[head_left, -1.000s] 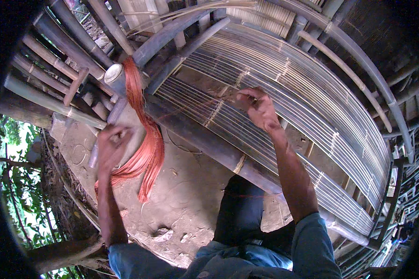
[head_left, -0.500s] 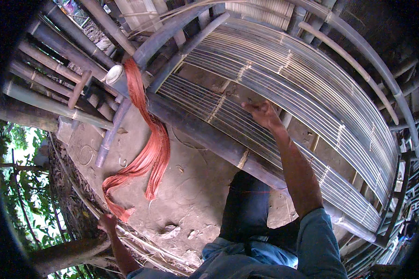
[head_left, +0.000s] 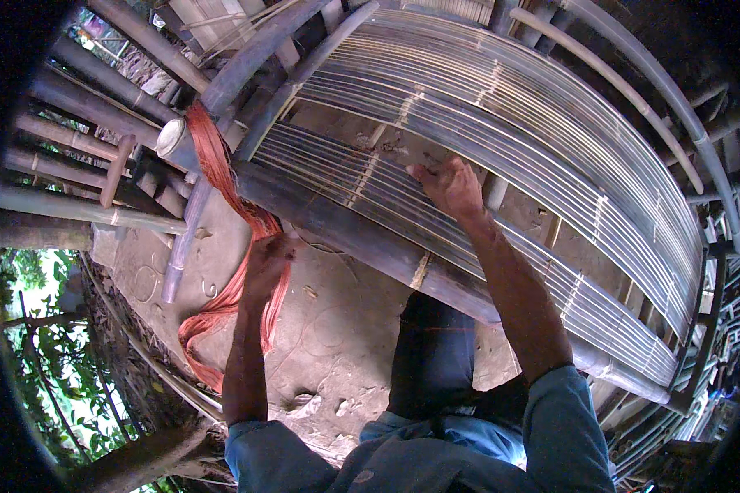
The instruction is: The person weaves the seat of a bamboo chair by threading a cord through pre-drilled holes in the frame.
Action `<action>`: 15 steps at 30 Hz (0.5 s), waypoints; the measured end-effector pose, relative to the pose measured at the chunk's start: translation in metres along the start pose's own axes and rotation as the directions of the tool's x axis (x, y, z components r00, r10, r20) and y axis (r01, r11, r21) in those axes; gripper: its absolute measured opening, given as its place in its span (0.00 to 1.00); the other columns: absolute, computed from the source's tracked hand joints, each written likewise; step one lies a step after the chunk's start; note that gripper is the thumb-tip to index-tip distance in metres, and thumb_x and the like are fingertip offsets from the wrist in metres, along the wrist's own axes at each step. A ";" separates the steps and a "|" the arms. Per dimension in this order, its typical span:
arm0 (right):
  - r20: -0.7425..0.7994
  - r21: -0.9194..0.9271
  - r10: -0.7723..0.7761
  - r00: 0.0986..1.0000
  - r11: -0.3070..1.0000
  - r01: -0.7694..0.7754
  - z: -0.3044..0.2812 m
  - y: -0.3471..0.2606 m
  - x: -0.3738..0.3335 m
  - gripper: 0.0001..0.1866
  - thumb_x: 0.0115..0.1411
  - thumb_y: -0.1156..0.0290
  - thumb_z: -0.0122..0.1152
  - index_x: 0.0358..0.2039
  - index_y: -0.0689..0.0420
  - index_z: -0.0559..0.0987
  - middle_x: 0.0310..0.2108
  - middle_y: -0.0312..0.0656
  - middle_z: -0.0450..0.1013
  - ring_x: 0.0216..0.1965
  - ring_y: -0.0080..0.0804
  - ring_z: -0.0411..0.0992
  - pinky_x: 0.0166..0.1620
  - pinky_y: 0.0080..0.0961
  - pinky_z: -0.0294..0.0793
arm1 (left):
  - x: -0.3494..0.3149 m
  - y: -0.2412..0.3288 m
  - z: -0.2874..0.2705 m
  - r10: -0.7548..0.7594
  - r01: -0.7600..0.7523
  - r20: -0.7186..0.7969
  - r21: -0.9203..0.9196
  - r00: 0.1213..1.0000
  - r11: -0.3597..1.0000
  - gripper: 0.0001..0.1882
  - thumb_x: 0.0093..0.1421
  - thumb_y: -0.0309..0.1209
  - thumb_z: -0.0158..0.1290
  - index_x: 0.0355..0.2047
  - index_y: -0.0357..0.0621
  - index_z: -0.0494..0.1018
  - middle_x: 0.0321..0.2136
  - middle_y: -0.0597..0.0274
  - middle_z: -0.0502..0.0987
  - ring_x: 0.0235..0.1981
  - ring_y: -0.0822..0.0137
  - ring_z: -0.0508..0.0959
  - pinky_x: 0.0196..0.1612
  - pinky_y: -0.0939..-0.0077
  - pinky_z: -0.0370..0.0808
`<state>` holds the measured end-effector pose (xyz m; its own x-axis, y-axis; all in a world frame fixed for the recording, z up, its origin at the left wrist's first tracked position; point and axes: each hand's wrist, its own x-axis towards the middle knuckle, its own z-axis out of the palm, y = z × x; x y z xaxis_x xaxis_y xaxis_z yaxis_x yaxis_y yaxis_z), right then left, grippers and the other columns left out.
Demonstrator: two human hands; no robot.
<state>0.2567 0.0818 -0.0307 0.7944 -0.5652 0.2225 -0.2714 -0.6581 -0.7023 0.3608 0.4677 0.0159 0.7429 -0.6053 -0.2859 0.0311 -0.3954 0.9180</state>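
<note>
A long bundle of orange-red strands [head_left: 212,156] hangs over the end of a thick bamboo pole [head_left: 345,226], its lower tail trailing toward the ground. My left hand [head_left: 269,256] is at the middle of this bundle, in front of it; its fingers are blurred against the strands, so a grip cannot be made out. Over the slatted bamboo platform [head_left: 501,90], my right hand [head_left: 452,187] hovers with fingers curled and thumb side pointing left. Whatever it may pinch is too fine to see.
Bamboo poles [head_left: 90,205] form a railing on the left. The platform has gaps between its slat panels. Bare earth floor [head_left: 329,329] lies below, with dry leaves and thin loops on it. A tree branch [head_left: 131,452] and foliage are at lower left.
My left hand has risen from the lower left to the middle of the red bundle. My right hand has shifted slightly left and stays curled. The view has turned a little.
</note>
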 end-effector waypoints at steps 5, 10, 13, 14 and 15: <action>0.018 -0.043 0.106 0.994 0.993 -0.106 -0.011 -0.003 -0.004 0.37 0.48 0.30 0.69 0.32 0.58 0.82 0.32 0.52 0.81 0.37 0.55 0.81 0.43 0.48 0.81 | -0.001 0.098 0.010 0.355 -0.479 -0.370 -0.328 0.858 0.814 0.20 0.72 0.43 0.49 0.31 0.40 0.78 0.44 0.55 0.82 0.47 0.60 0.80 0.50 0.65 0.74; 0.167 -0.094 0.238 0.957 0.970 -0.225 -0.025 -0.021 -0.007 0.37 0.51 0.30 0.67 0.35 0.59 0.84 0.33 0.52 0.82 0.37 0.53 0.81 0.43 0.44 0.82 | 0.024 0.066 -0.034 0.368 -0.407 -0.202 -0.639 0.908 0.652 0.18 0.73 0.41 0.45 0.29 0.45 0.72 0.33 0.57 0.76 0.37 0.61 0.76 0.48 0.62 0.73; 0.257 0.227 0.264 0.930 0.919 -0.323 -0.030 -0.029 -0.013 0.29 0.56 0.35 0.65 0.36 0.51 0.88 0.36 0.47 0.83 0.40 0.47 0.82 0.46 0.38 0.81 | 0.032 0.037 -0.077 0.219 -0.284 -0.193 -0.790 0.956 0.543 0.20 0.72 0.39 0.47 0.21 0.50 0.61 0.20 0.65 0.66 0.26 0.66 0.67 0.41 0.65 0.74; 0.272 0.327 0.265 0.925 0.879 -0.347 -0.030 -0.034 -0.007 0.27 0.57 0.36 0.65 0.36 0.49 0.89 0.37 0.45 0.83 0.41 0.45 0.82 0.46 0.36 0.80 | 0.029 0.025 -0.071 0.141 -0.312 -0.286 -0.739 0.948 0.597 0.21 0.72 0.39 0.48 0.20 0.51 0.58 0.17 0.68 0.62 0.24 0.67 0.64 0.41 0.68 0.74; 0.219 0.132 0.233 0.947 0.955 -0.265 -0.030 -0.039 -0.010 0.27 0.57 0.36 0.64 0.38 0.48 0.89 0.36 0.45 0.83 0.39 0.45 0.82 0.45 0.36 0.81 | 0.025 0.011 -0.064 0.126 -0.290 -0.269 -0.746 0.955 0.600 0.21 0.72 0.39 0.48 0.20 0.51 0.58 0.17 0.68 0.62 0.24 0.67 0.64 0.41 0.68 0.74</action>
<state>0.2432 0.0980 0.0153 0.8086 -0.5796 -0.1013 -0.3986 -0.4131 -0.8188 0.4221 0.4926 0.0364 0.8932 -0.4420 -0.0830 0.3024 0.4536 0.8383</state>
